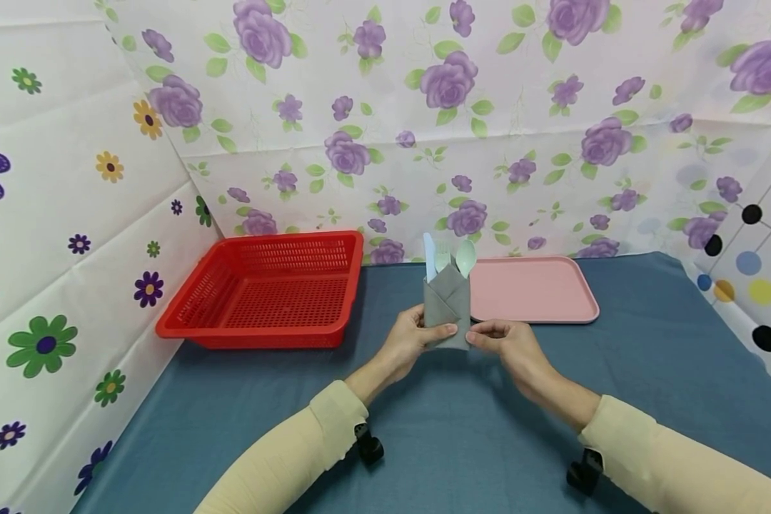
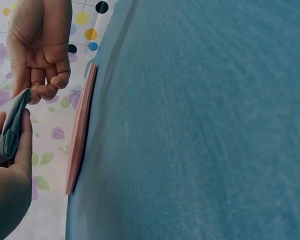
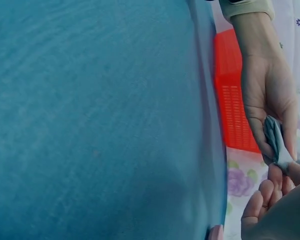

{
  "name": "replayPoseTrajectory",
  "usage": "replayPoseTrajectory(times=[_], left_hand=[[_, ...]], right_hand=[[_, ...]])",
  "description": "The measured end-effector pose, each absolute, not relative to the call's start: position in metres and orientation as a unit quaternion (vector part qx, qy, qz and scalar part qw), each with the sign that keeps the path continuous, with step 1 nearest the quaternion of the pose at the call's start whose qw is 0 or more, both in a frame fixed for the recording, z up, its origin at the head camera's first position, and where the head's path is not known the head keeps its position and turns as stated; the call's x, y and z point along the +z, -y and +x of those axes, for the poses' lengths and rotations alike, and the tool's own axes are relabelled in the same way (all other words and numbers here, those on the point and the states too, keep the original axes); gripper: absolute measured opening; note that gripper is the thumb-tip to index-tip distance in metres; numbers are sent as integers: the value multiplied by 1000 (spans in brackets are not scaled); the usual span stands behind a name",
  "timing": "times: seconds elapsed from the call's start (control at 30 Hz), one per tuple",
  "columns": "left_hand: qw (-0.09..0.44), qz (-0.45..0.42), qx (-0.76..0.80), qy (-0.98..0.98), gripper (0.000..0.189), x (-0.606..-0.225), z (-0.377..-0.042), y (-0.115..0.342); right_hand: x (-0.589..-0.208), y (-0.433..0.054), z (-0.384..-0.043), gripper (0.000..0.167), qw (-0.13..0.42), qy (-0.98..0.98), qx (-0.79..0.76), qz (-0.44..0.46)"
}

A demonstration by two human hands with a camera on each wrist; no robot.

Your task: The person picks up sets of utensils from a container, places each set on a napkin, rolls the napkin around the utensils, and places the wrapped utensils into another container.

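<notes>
A folded grey napkin pouch [image 1: 446, 303] is held upright above the table, with a knife [image 1: 430, 257], a fork [image 1: 442, 255] and a spoon [image 1: 465, 258] in pale plastic poking out of its top. My left hand [image 1: 406, 341] grips the pouch from the left, thumb across its front and fingers behind. At its lower right edge, my right hand [image 1: 510, 350] pinches the cloth between thumb and forefinger. In the left wrist view the pouch [image 2: 11, 127] appears edge-on between both hands. The right wrist view shows its bottom end [image 3: 276, 140] in the left hand's grasp.
On the left of the blue-covered table [image 1: 462, 435] stands a red plastic basket [image 1: 250, 339]. A pink tray [image 1: 533, 289] lies at the back right, partly behind the pouch and right hand. Flowered sheets [image 1: 398, 93] hang behind and at the sides.
</notes>
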State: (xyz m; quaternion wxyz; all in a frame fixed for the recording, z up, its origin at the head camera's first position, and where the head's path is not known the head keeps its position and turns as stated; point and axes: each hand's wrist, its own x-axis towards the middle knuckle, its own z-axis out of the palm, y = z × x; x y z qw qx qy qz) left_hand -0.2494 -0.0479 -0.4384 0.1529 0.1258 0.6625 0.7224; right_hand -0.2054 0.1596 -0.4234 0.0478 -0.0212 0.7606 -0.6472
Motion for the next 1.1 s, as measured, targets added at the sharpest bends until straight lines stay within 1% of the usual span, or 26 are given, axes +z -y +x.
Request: replayPoseTrajectory(times=[0.1, 0.37, 0.67, 0.9, 1.1], left_hand=[[153, 127, 720, -665, 47, -440, -249, 48], [163, 128, 728, -654, 46, -441, -246, 49], [165, 120, 736, -645, 46, -441, -248, 50], [165, 120, 735, -647, 47, -441, -248, 51], [162, 118, 728, -655, 46, -441, -247, 51]], right_hand=[[-421, -160, -207, 30, 46, -765, -641, -23], [-426, -158, -210, 21, 27, -766, -642, -11], [-426, -159, -210, 25, 33, -761, -647, -26], [-426, -159, -211, 22, 37, -754, -656, -24], [-427, -160, -211, 27, 31, -773, -632, -36]])
